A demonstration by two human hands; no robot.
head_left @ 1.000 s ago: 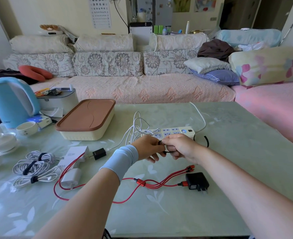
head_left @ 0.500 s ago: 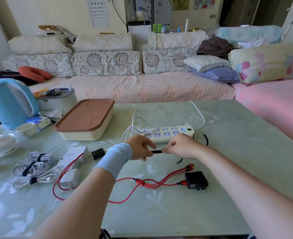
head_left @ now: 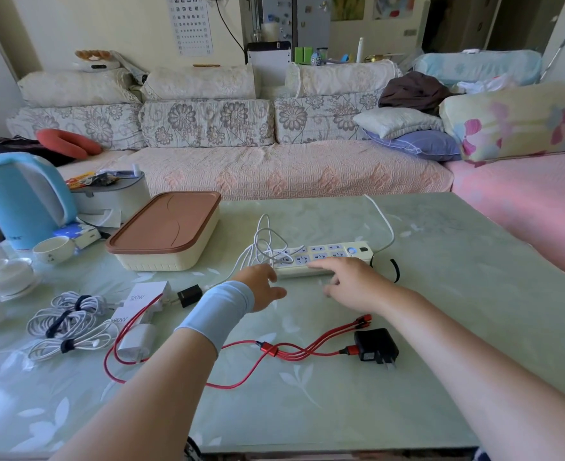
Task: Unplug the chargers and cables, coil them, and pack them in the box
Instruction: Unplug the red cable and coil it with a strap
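Presently, both hands hover low over the worktop (head_left: 440,277), at the near edge of the strip (head_left: 327,257).

- **Left hand** (head_left: 261,287): the fingers are loosely spread with nothing seen in them. The fingertips are just short of the strip's left end.
- **Right hand** (head_left: 347,284): the fingers are straight, pointing left and motion-blurred, with nothing seen in them. It lies along the strip's near side; contact cannot be confirmed.

The white cable (head_left: 268,241) lies in a loose tangle over the strip's left end. Its plug appears to sit in a socket there, though the joint is too small to confirm. The strip's button (head_left: 351,250) glows blue, so the strip is judged live.

The step in hand, as judged, is to free the white cable. Recommended method:

- The right hand presses the strip flat.
- The left hand takes the plug body, not the cord, and draws it straight out. Pulling the cord would likely drag the strip and tighten the tangle.
- Shake the loops out before coiling, then wind in even turns.
- Bind with the strap (head_left: 396,269) lying just right of the strip.

Outstanding items:

- The red cable (head_left: 274,352) lies uncoiled nearer the person, joined to the black charger (head_left: 374,349).
- Bound coils (head_left: 65,322) and white chargers (head_left: 135,341) lie at left.
- The box (head_left: 164,259) stands beyond them with its lid (head_left: 164,224) on and its contents hidden. The lid must come off before anything is packed.
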